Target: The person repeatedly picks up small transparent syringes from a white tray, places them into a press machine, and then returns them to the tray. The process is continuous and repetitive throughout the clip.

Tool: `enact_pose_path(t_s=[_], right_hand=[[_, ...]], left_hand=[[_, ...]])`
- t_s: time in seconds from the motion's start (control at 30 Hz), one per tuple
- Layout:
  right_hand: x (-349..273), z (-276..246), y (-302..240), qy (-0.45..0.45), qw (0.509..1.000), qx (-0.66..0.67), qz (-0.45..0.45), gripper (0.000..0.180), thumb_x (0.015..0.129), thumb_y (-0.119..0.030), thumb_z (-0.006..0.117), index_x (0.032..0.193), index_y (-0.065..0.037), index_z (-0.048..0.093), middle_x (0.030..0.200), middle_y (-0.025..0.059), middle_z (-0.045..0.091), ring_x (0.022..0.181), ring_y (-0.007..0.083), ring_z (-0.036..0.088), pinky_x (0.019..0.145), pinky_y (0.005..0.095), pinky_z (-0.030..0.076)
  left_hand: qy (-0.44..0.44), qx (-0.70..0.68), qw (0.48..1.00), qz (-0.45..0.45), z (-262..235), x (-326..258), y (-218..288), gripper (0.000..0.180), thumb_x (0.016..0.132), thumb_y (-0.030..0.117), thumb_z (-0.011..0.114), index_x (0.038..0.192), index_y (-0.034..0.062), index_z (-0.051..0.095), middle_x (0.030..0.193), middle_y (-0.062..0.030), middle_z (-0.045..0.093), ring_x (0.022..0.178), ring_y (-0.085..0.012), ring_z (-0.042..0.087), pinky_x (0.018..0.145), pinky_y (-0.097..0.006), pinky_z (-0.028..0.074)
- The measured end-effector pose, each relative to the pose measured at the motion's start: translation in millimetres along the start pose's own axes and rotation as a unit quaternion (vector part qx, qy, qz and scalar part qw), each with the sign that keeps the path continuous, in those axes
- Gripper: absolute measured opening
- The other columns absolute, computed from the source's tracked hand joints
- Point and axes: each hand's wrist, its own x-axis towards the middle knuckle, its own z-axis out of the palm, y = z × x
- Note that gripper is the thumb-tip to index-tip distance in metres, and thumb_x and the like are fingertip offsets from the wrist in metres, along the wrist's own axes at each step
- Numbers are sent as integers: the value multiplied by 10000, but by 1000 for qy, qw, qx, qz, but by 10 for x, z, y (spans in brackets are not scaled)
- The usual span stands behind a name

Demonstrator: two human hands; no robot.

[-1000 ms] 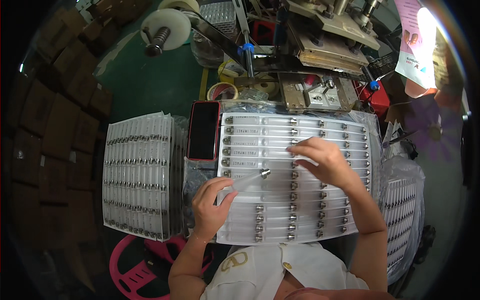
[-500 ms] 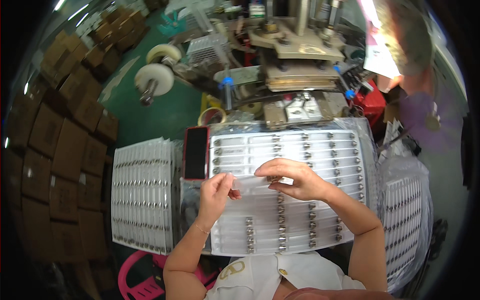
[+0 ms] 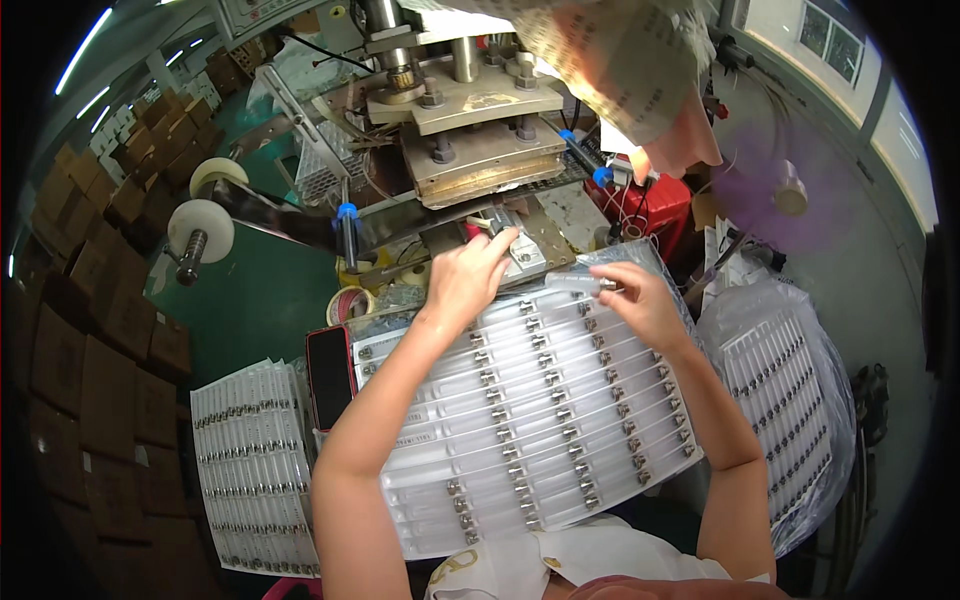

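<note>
Packet: a clear sleeve with a metal end (image 3: 585, 284), now lifted off the stack and up at the press, in my right hand (image 3: 640, 305), fingers clamped on it.
Left hand (image 3: 468, 275): forward from the tray to the press plate (image 3: 525, 250), fingers together on it.
Stack (image 3: 520, 410): rows of packets below, on the bench.
Phone (image 3: 330, 375): left of the stack.
Meaning: picking is done; I judge feeding the press is under way.

Left hand (image 3: 468, 280): fingertips hidden against the metal press (image 3: 480, 150) base. Right hand (image 3: 640, 305): clear packet (image 3: 580, 284) past fingertips, contents too blurred to tell.
</note>
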Motion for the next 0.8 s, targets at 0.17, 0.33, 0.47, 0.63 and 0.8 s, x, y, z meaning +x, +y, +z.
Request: enact_pose_path(t_s=[0.17, 0.33, 0.47, 0.63, 0.8], right_hand=[[536, 17, 61, 80, 974, -193, -88, 278, 794, -40, 673, 1068, -14, 633, 981, 114, 642, 854, 206, 647, 740, 285, 512], [809, 451, 1, 121, 903, -295, -289, 278, 749, -85, 706, 1012, -39, 626, 973, 107, 641, 865, 276, 641, 746, 344, 527], [841, 846, 80, 101, 872, -355, -320, 314, 730, -80, 728, 1028, -67, 630, 1007, 74, 638, 831, 268, 651, 702, 331, 536], [977, 906, 174, 73, 902, -340, -257, 515, 731, -128, 745, 1205, -77, 551, 1022, 120, 622, 926, 314, 619, 812, 386, 499], [1112, 853, 293, -11, 963, -259, -78, 592, 743, -214, 757, 1264, -81, 507, 1170, 169, 597, 994, 331, 606, 831, 390, 491]], left_hand=[[-7, 158, 982, 98, 335, 234, -191, 202, 738, 73, 570, 940, 66, 577, 699, -68, 595, 668, -214, 634, 562, -321, 504], [35, -43, 996, 76, -59, -318, 221, 248, 816, 132, 632, 1060, 106, 603, 717, -56, 556, 629, -217, 567, 567, -337, 480], [-26, -172, 981, -88, -633, -1327, 439, 332, 769, 39, 659, 1096, 97, 651, 754, -65, 580, 614, -220, 551, 551, -314, 452], [-58, -231, 914, -328, -1216, -2254, 618, 376, 744, 14, 678, 1111, 95, 652, 796, -92, 604, 612, -212, 553, 555, -291, 460], [-14, -197, 877, -439, -1339, -2580, 852, 306, 745, 10, 665, 1049, 40, 651, 832, -121, 616, 730, -251, 590, 670, -334, 490]])
